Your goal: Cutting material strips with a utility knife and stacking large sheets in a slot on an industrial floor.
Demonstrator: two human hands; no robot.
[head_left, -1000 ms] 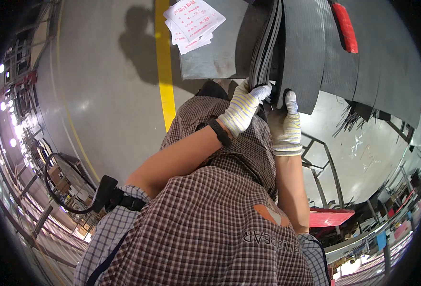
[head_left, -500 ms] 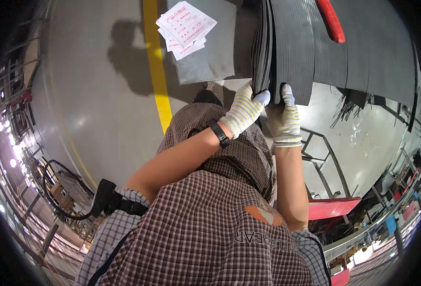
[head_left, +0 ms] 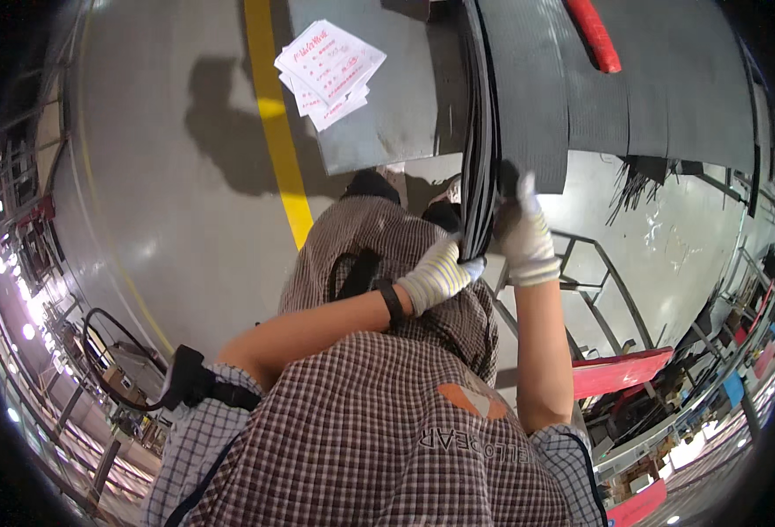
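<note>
Both gloved hands grip the near end of a stack of black ribbed sheets (head_left: 493,132): left hand (head_left: 440,274) closed underneath, right hand (head_left: 524,235) clasping its edge just beside.

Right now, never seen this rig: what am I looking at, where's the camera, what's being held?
There is no machine here: a person works with two gloved hands. The single picture comes from a wide fisheye camera on the person's head, looking down, so straight edges bend near the rim. The checked shirt and bare forearms fill the lower part. The left hand and right hand both grip the near edge of a stack of dark ribbed sheets hanging off a grey table. Also on the table: a pile of white papers and a red bar. A yellow line runs along the grey floor.
</note>
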